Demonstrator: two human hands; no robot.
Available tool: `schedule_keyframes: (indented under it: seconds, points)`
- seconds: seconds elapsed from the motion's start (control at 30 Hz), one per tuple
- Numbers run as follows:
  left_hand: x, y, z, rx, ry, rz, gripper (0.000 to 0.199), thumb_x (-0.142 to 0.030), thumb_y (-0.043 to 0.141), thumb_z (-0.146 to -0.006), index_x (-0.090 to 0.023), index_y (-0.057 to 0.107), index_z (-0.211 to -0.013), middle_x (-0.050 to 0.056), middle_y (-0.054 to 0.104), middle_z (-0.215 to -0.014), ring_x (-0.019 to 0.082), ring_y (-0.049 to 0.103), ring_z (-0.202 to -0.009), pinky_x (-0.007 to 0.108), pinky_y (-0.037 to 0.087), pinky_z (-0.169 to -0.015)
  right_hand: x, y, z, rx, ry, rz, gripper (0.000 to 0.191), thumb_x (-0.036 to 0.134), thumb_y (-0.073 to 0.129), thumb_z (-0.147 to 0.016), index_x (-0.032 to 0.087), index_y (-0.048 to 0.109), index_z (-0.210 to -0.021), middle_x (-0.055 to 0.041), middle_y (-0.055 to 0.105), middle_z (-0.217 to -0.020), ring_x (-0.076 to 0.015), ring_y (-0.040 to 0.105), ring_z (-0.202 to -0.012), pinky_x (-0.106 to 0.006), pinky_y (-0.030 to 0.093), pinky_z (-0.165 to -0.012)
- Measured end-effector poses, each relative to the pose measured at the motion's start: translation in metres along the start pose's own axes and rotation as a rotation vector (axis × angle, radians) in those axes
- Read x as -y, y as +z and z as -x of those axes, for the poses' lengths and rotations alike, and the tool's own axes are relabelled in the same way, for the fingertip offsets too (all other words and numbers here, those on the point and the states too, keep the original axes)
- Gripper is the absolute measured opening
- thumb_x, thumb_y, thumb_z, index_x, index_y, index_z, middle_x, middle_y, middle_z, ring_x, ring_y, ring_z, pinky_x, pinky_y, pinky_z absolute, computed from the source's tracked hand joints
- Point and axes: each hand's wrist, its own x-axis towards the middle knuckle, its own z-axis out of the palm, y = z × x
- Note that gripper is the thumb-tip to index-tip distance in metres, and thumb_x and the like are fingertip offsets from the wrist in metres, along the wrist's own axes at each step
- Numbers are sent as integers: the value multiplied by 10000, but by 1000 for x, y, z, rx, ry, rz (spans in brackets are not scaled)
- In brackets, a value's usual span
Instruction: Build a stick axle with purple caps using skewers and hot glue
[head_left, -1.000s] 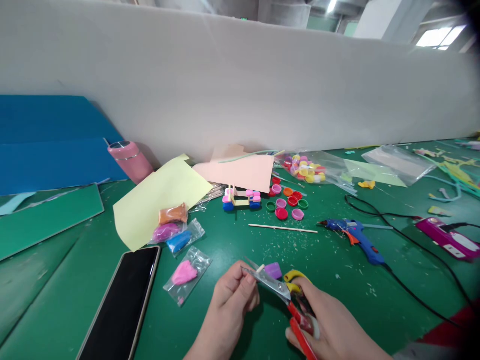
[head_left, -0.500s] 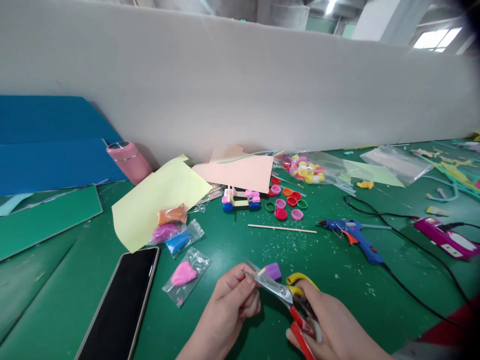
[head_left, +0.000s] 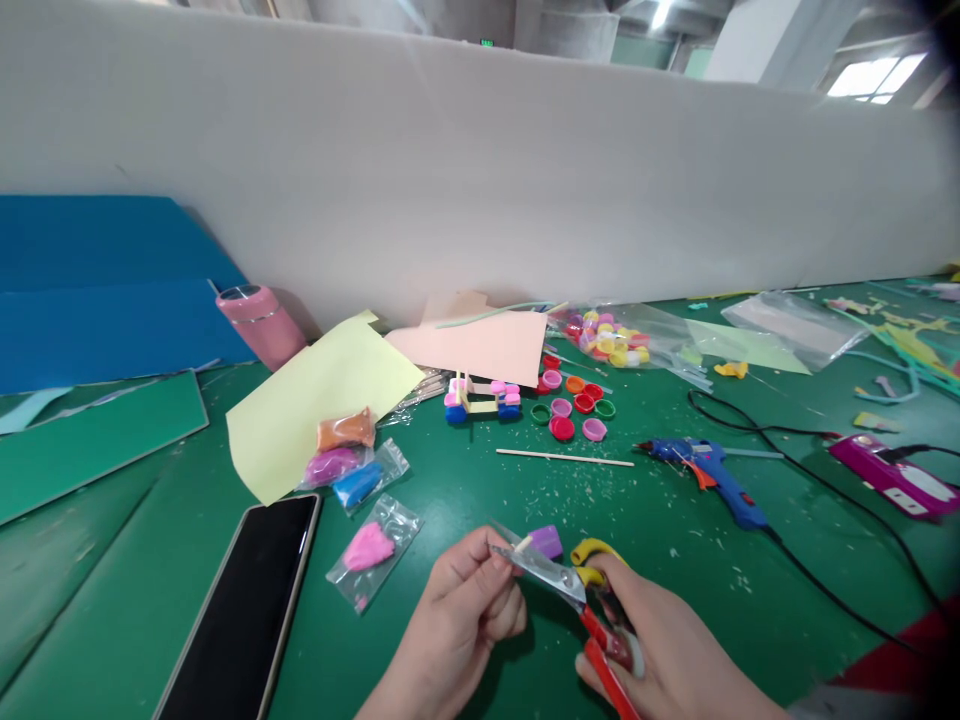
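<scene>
Scissors (head_left: 559,580) with yellow and red handles are in my right hand (head_left: 660,640), its fingers through and around the loops. Their blades point left and reach the fingertips of my left hand (head_left: 469,610). My left hand is pinched around a short pale stick (head_left: 523,544), whose end shows at the blades; the rest of it is hidden by the fingers and blades. Just behind the blades lies a purple piece (head_left: 547,542) on the green table (head_left: 442,490). Farther back stands a small pink and blue wheeled model (head_left: 481,398) with stick parts.
A phone (head_left: 244,610) and bagged clay (head_left: 369,546) lie at left, a pink bottle (head_left: 262,325) behind. Bottle caps (head_left: 562,428) and a loose stick (head_left: 564,458) lie beyond my hands. A blue glue gun (head_left: 712,475) and its black cable (head_left: 832,590) are at right.
The scissor handles have moved slightly closer together in my right hand. My left hand has hardly moved.
</scene>
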Motion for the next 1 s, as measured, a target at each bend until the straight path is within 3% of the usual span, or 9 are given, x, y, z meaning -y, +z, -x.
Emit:
schedule_keyframes:
  seconds: [0.13,0.3,0.47,0.53,0.7,1.0]
  points:
    - [0,-2,0,75,-77,90,181,-288,592,-788,-156,536,-676,-116,229,-410,39,173,-358,215,170,-436,-2,-1,0,-9,-3,37,270,331,567,-674,210,399,-847,27,513,-637,-124,444,-519,-200,318,-452]
    - [1,-5,-3,47,-57,15,205,-316,566,-804,-151,543,-686,-116,219,-415,42,170,-367,218,164,-437,-2,1,-1,41,44,71,261,350,560,-672,204,391,-807,22,523,-590,-125,449,-476,-206,300,-429]
    - [2,-4,-3,-175,126,-450,269,-372,577,-793,-144,529,-657,-62,348,-553,74,262,-502,222,192,-469,-2,2,-1,28,31,56,263,404,544,-707,205,411,-814,4,559,-646,-136,498,-523,-210,328,-464]
    - [2,-5,-1,-199,183,-564,284,-384,553,-806,-148,520,-650,-52,365,-576,83,278,-529,224,210,-481,-1,2,-1,22,35,38,266,384,558,-704,205,421,-845,12,558,-653,-134,501,-536,-208,335,-477]
    - [4,-4,1,-105,169,-393,262,-394,530,-818,-165,510,-692,-72,312,-526,84,267,-497,231,218,-488,5,-4,1,17,28,12,329,289,600,-660,216,442,-940,36,555,-678,-119,499,-550,-194,325,-482]
    - [3,6,4,-134,191,-221,250,-382,606,-766,-153,547,-687,-71,329,-499,80,270,-483,232,218,-493,10,-8,6,-40,25,7,400,279,639,-625,226,484,-990,-8,593,-806,-155,546,-647,-208,355,-511]
